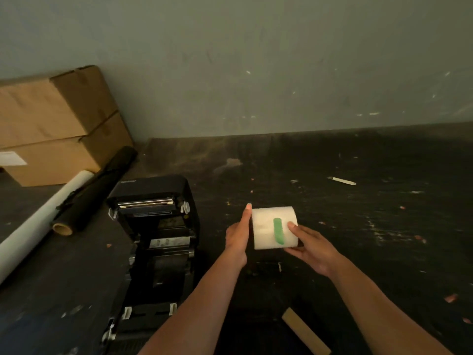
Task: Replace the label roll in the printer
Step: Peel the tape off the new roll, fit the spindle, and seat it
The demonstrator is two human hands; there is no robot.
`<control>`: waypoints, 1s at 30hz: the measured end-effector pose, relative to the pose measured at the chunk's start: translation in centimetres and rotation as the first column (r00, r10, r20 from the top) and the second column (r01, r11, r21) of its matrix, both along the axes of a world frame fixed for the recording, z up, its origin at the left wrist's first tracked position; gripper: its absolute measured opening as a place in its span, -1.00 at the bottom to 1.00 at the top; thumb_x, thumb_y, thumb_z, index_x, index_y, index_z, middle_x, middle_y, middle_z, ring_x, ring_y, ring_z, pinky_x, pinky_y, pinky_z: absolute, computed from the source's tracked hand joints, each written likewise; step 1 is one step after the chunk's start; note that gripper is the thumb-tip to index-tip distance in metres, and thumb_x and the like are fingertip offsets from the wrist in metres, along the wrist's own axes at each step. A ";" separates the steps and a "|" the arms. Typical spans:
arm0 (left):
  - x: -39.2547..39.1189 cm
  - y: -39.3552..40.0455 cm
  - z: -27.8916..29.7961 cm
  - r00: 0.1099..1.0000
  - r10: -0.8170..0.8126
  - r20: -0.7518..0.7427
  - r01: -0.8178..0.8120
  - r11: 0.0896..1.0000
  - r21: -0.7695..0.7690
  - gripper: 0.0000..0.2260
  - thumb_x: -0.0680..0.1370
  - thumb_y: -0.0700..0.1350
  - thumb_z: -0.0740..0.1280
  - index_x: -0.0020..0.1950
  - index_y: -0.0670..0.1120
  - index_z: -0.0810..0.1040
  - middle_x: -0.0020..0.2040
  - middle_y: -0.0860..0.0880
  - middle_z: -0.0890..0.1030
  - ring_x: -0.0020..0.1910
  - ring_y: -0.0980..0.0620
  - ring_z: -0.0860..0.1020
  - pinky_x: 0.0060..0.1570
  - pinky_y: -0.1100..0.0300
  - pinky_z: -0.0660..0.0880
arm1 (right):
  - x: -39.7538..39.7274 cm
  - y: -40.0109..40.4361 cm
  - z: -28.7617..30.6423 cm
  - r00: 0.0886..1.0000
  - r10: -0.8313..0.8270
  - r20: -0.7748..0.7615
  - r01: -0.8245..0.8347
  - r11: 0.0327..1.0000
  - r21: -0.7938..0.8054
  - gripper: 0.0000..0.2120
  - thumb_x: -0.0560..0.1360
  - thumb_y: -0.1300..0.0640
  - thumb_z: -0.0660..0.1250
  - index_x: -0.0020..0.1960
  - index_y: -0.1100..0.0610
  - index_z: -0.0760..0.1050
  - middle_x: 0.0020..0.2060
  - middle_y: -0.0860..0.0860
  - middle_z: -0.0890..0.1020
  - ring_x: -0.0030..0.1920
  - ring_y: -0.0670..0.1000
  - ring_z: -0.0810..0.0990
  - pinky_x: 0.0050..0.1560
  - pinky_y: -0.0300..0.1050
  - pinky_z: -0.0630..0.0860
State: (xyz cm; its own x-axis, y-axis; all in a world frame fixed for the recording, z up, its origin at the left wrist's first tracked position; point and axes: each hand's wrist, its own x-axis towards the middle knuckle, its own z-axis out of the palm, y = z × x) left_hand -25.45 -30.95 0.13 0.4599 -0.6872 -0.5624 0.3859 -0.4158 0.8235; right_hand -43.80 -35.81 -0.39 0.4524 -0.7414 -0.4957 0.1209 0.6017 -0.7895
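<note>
A white label roll [266, 229] with a green strip of tape across its front is held above the dark table, right of the printer. My left hand [238, 237] presses flat against the roll's left end. My right hand [309, 245] cups it from the right and below, thumb on its face. The black label printer [156, 226] stands to the left with its lid swung open toward the back, so the print head and the roll bay show. The bay looks dark inside; I cannot tell what lies in it.
Two stacked cardboard boxes [53, 124] stand at the back left against the wall. A white roll [38, 219] and a black roll [94, 190] lie diagonally beside the printer. A cardboard tube [304, 331] lies near the front edge. A small white stick [341, 180] and scraps lie at right.
</note>
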 end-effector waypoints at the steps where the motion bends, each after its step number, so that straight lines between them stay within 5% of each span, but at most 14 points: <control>1: -0.3 -0.2 0.4 1.000 -0.013 -0.017 0.013 1.000 0.001 -0.38 0.27 0.40 0.41 0.12 -0.01 0.52 0.02 -0.07 0.61 -0.01 -0.07 0.59 0.09 -0.06 0.53 | 0.0 0.1 0.0 1.000 -0.003 0.005 0.003 1.000 -0.001 -0.52 0.34 0.07 0.46 0.22 0.13 0.48 0.16 0.14 0.58 0.18 0.16 0.57 0.20 0.13 0.53; 9: -1.2 -0.3 0.8 0.999 0.041 -0.014 -0.041 0.999 0.036 -0.29 0.30 0.33 0.45 0.32 -0.02 0.41 0.09 -0.10 0.55 0.02 -0.12 0.55 0.11 -0.13 0.52 | 0.8 1.0 0.7 0.994 0.069 -0.082 -0.077 0.993 -0.095 -0.65 0.36 0.01 0.45 0.10 0.03 0.49 0.14 0.10 0.59 0.14 0.10 0.59 0.17 0.07 0.56; 13: -0.9 0.0 0.8 0.991 0.117 -0.060 -0.115 0.993 0.032 -0.42 0.30 0.25 0.50 0.19 -0.01 0.46 -0.02 -0.09 0.57 -0.09 -0.11 0.57 -0.10 -0.09 0.58 | 1.4 1.4 0.9 0.977 0.107 -0.187 -0.143 0.970 -0.195 -0.50 0.37 -0.12 0.43 0.23 0.04 0.46 0.19 0.08 0.57 0.13 0.05 0.59 0.10 -0.01 0.57; 16: -0.5 0.4 0.6 0.982 0.173 -0.071 -0.171 0.985 0.029 -0.51 0.31 0.21 0.52 0.07 0.02 0.43 -0.08 -0.07 0.56 -0.16 -0.09 0.57 -0.24 -0.03 0.57 | 1.7 1.8 0.9 0.842 -0.016 -0.540 -0.218 0.904 -0.367 -0.40 0.39 -0.32 0.34 0.29 0.01 0.39 0.14 0.00 0.56 0.10 0.02 0.58 0.14 0.07 0.52; 19: -0.1 0.7 0.2 0.974 0.217 -0.060 -0.216 0.976 0.012 -0.47 0.31 0.16 0.54 0.16 0.01 0.44 -0.04 -0.09 0.56 -0.12 -0.11 0.59 -0.06 -0.14 0.60 | 1.9 2.9 0.8 0.704 -0.200 -0.681 -0.239 0.837 -0.493 -0.60 0.45 -0.29 0.28 0.03 0.03 0.52 -0.18 -0.06 0.60 -0.19 -0.14 0.59 -0.21 -0.16 0.50; 21: 0.0 0.9 -0.1 0.966 0.252 -0.055 -0.252 0.968 0.006 -0.41 0.31 0.16 0.54 0.23 -0.03 0.46 0.00 -0.10 0.57 -0.09 -0.11 0.59 -0.01 -0.15 0.58 | 2.6 4.0 0.7 0.716 -0.091 -0.693 -0.312 0.846 -0.433 -0.68 0.49 -0.23 0.28 -0.14 0.02 0.58 -0.30 -0.06 0.62 -0.34 -0.18 0.59 -0.32 -0.23 0.43; 25: -0.3 1.1 -0.3 0.960 0.281 0.004 -0.281 0.960 -0.004 -0.35 0.31 0.20 0.52 0.31 -0.05 0.47 0.12 -0.12 0.56 -0.02 -0.12 0.56 0.02 -0.12 0.56 | 4.4 5.1 0.8 0.827 0.019 -0.563 -0.220 0.931 -0.291 -0.72 0.49 -0.16 0.33 -0.08 0.04 0.61 -0.19 -0.02 0.68 -0.17 -0.06 0.63 -0.23 -0.19 0.47; 30: -0.3 1.2 -0.1 0.953 0.300 0.030 -0.300 0.954 -0.001 -0.38 0.33 0.21 0.50 0.28 -0.07 0.48 0.06 -0.10 0.55 -0.14 -0.05 0.53 -0.33 0.08 0.45 | 5.3 4.9 1.3 0.873 -0.005 -0.488 -0.152 0.947 -0.283 -0.83 0.52 -0.01 0.34 0.00 0.07 0.60 -0.10 0.00 0.65 -0.10 -0.05 0.61 -0.21 -0.21 0.45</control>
